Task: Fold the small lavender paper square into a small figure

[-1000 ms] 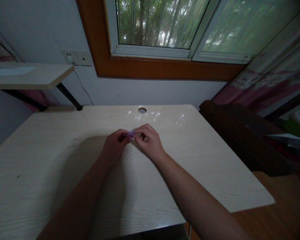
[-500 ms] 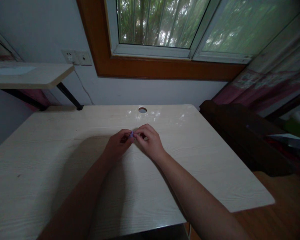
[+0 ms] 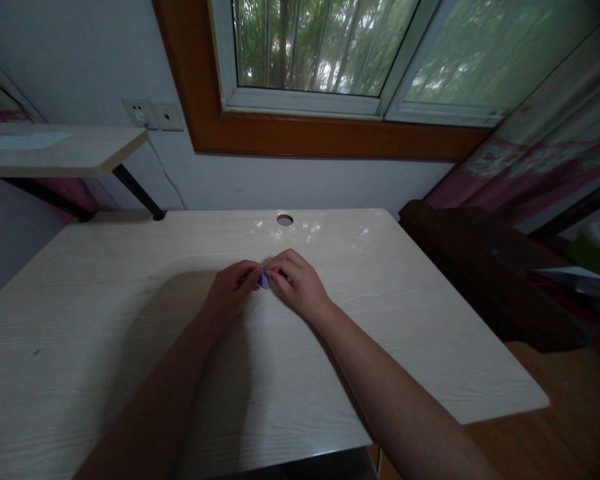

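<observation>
Between my two hands is a small purple piece (image 3: 264, 278), perhaps folded paper; its exact kind is too small to make out. My left hand (image 3: 234, 285) pinches it from the left with thumb and fingers closed. From the right, my right hand (image 3: 296, 280) grips its upper edge between thumb and forefinger. The fingertips nearly meet and hide part of the piece. Both hands are just over the middle of the pale wood-grain table (image 3: 390, 333).
A round cable hole (image 3: 285, 220) is near the table's back edge. A raised shelf (image 3: 80, 150) on black legs stands at the back left. Behind are wall sockets (image 3: 153, 115) and a window (image 3: 310, 60). Dark furniture (image 3: 470, 267) lies to the right.
More of the purple piece now shows below the fingertips, hanging downward. My left thumb has shifted up and the left hand slightly left; the right hand has barely moved.
</observation>
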A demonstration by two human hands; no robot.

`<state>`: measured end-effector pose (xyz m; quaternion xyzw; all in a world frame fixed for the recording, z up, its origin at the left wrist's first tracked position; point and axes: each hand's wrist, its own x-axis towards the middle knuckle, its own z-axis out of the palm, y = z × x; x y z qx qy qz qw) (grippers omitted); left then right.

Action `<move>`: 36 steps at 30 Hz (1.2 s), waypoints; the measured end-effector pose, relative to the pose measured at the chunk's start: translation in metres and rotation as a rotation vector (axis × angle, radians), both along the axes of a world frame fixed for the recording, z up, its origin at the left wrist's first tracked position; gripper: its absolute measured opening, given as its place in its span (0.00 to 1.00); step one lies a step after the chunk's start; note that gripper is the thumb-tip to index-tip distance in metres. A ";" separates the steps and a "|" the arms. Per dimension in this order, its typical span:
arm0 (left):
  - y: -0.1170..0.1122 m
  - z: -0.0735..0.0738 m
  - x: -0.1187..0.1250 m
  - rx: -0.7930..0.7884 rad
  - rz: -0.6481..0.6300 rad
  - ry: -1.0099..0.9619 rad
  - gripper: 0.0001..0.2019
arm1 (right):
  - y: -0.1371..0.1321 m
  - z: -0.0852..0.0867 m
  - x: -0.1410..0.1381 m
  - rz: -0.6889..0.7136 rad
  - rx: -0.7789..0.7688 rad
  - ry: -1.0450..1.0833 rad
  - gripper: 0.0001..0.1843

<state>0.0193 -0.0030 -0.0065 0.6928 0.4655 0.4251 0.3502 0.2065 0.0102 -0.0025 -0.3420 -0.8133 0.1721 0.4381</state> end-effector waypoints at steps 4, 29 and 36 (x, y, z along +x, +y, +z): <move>0.000 -0.001 0.001 -0.025 -0.004 -0.052 0.12 | 0.000 -0.001 0.000 -0.001 -0.006 -0.013 0.07; 0.002 -0.006 0.002 -0.021 0.004 -0.159 0.11 | -0.001 0.003 0.001 -0.013 -0.008 -0.004 0.07; 0.000 -0.001 0.004 -0.038 0.022 -0.143 0.11 | -0.001 0.004 0.001 0.014 -0.036 -0.038 0.08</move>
